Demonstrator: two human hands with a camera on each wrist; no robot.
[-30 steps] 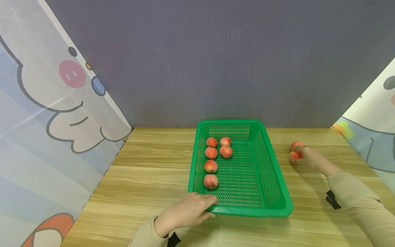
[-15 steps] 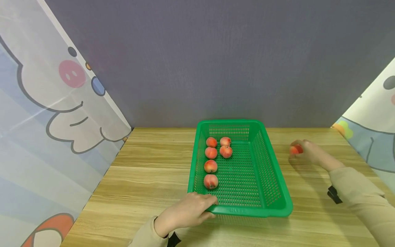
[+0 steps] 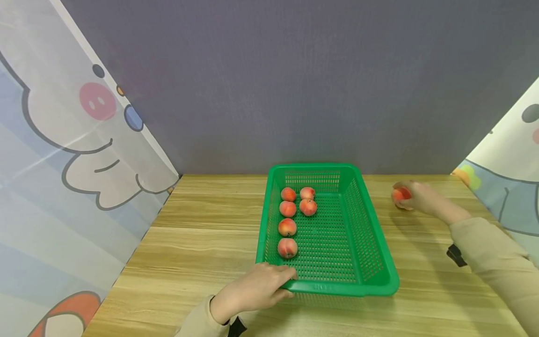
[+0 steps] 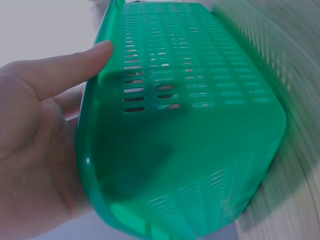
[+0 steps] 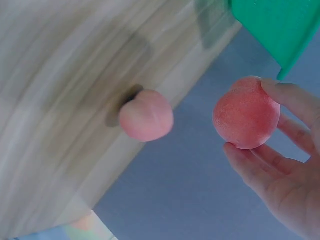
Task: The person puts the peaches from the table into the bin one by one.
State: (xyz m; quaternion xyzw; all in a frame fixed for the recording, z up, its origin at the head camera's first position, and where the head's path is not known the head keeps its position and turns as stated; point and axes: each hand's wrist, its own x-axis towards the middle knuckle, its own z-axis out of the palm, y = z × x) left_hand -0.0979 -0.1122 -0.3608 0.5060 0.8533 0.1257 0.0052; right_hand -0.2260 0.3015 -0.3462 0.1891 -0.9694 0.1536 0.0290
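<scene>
My left hand (image 3: 257, 286) grips the near rim of a green plastic basket (image 3: 320, 286) at its left corner, the thumb (image 4: 85, 62) on the outer side. My right hand (image 3: 425, 200) holds a peach (image 5: 247, 112) between thumb and fingertips, raised over the table to the right of the basket. A second peach (image 5: 146, 116) rests on the wood below it, mostly hidden by the held peach and hand in the head view. Inside the basket, several peaches (image 3: 287, 227) form a row along the left wall, with two more (image 3: 308, 207) beside the row's far end.
The wood-grain table (image 3: 202, 243) extends on both sides of the basket. A dark grey wall (image 3: 294, 84) stands at its back edge. Cartoon-printed sheets (image 3: 97, 164) border the left and right.
My right hand has lifted one peach off the table and moved it slightly away from me, over the other peach. The left hand, basket and peaches inside have stayed put.
</scene>
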